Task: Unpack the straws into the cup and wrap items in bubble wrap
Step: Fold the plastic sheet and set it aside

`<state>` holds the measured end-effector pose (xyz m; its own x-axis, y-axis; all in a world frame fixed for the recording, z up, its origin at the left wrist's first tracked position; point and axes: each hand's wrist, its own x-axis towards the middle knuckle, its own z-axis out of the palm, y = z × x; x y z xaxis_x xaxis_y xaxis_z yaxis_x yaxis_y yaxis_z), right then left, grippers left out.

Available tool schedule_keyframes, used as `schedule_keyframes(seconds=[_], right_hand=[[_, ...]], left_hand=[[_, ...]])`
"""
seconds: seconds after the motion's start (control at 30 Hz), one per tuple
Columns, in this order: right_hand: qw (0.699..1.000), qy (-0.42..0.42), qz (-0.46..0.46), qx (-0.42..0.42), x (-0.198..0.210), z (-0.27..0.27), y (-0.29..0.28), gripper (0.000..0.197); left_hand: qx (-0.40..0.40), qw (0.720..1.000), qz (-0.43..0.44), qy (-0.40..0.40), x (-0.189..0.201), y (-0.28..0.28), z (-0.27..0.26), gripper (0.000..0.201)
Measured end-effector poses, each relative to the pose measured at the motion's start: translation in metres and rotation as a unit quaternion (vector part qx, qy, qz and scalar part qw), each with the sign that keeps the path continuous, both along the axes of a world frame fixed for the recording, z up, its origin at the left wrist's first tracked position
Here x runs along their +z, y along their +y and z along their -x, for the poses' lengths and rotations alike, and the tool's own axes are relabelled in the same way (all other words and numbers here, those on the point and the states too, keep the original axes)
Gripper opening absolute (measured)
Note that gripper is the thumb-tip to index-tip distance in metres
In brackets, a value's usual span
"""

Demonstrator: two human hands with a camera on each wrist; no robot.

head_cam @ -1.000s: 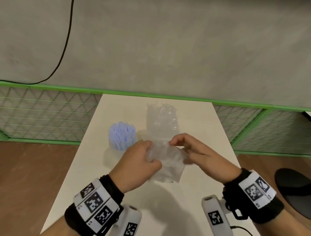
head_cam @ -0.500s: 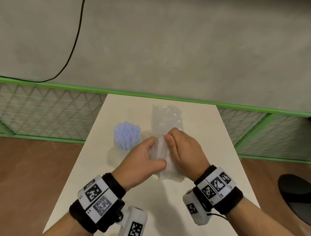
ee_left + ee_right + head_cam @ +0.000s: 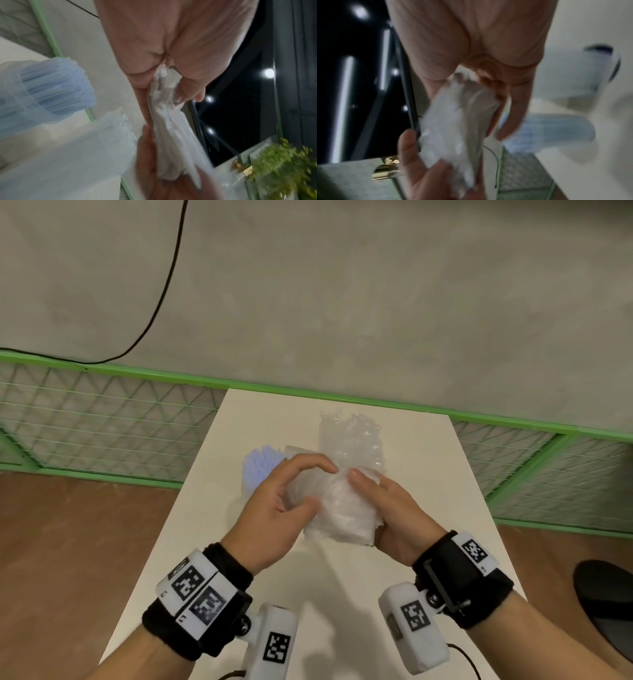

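In the head view both hands hold a crumpled clear plastic wrapper [image 3: 342,511] just above the white table [image 3: 342,594]. My left hand [image 3: 323,486] curls round its left side, thumb in front. My right hand [image 3: 373,494] clasps its right side, index finger laid along the top. The left wrist view shows the wrapper [image 3: 164,108] pinched in my left fingers; the right wrist view shows the wrapper [image 3: 458,121] running through my right palm. A clear cup of blue straws [image 3: 260,470] stands left of the hands. Behind them lies a bubble wrap sheet [image 3: 352,440].
A green mesh fence [image 3: 102,422] runs behind and beside the table, against a grey wall with a black cable [image 3: 164,285]. A black round object [image 3: 606,594] sits on the brown floor at the right. The table is narrow, its side edges close to both wrists.
My right hand has slid from over the wrapper to its right side, and my left hand now curls round the left. The wrapper is bunched tighter between them.
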<state>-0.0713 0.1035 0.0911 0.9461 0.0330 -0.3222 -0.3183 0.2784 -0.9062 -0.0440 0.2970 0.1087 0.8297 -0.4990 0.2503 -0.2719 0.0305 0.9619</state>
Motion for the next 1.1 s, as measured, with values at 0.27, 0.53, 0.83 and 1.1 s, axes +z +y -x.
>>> schedule_keyframes(seconds=[0.27,0.53,0.83,1.1], right_hand=[[0.928,-0.194,0.285,0.139,0.028,-0.005,-0.014,0.022],[0.951,-0.108,0.288,-0.007,0.026,-0.006,-0.013,0.057],[0.998,0.025,0.048,0.012,0.020,0.001,0.006,0.052],[0.998,-0.008,0.027,0.062,0.014,-0.001,-0.013,0.030]], left_hand=[[-0.084,0.982,-0.136,0.097,0.013,0.008,-0.020,0.058],[0.041,0.997,-0.057,0.030,-0.002,-0.011,-0.017,0.051],[-0.007,0.996,-0.051,0.077,-0.014,-0.038,-0.001,0.055],[0.056,0.991,-0.055,0.109,-0.022,-0.043,-0.006,0.080]])
